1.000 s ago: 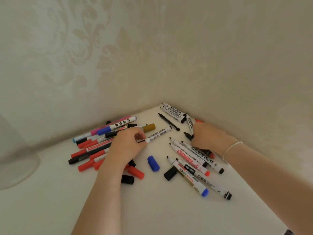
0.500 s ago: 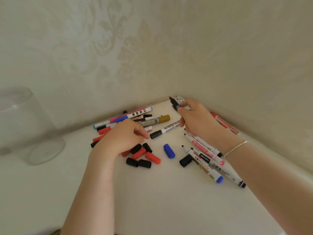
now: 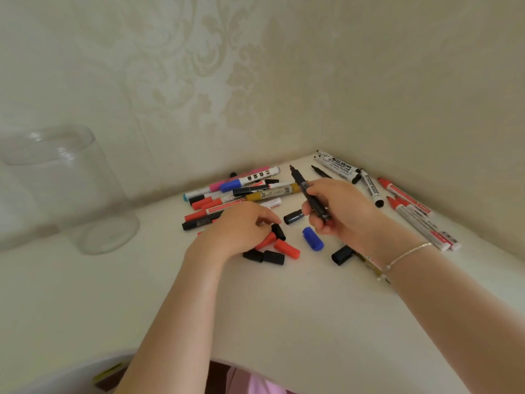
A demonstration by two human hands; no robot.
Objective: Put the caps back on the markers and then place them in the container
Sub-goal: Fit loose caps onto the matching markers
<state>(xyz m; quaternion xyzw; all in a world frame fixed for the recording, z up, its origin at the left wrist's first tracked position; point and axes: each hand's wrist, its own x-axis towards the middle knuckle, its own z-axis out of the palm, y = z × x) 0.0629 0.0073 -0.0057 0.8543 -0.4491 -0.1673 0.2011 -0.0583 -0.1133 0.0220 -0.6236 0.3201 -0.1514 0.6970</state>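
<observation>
My right hand [image 3: 343, 214] grips an uncapped black marker [image 3: 305, 187], its tip pointing up and away from me. My left hand [image 3: 241, 228] lies with bent fingers on a cluster of loose caps, fingertips touching a black cap [image 3: 279, 232]; whether they pinch it is hidden. Around it lie red caps [image 3: 287, 248], black caps [image 3: 273, 257] and a blue cap [image 3: 312, 238]. Several capped markers [image 3: 244, 183] are piled behind my left hand. Uncapped and red-capped markers [image 3: 409, 200] lie along the right wall. The clear jar [image 3: 85, 180] stands at the left.
The white table [image 3: 284, 314] sits in a corner between two patterned walls. Another black cap [image 3: 341, 255] lies below my right wrist. The table's curved front edge runs along the bottom, with pink cloth [image 3: 255, 383] and a yellow-green object [image 3: 109, 371] beneath it.
My right hand picked a black marker out of the right-hand group and carried it toward the middle. My left hand left the white marker and settled on the caps. The view turned left, revealing the jar.
</observation>
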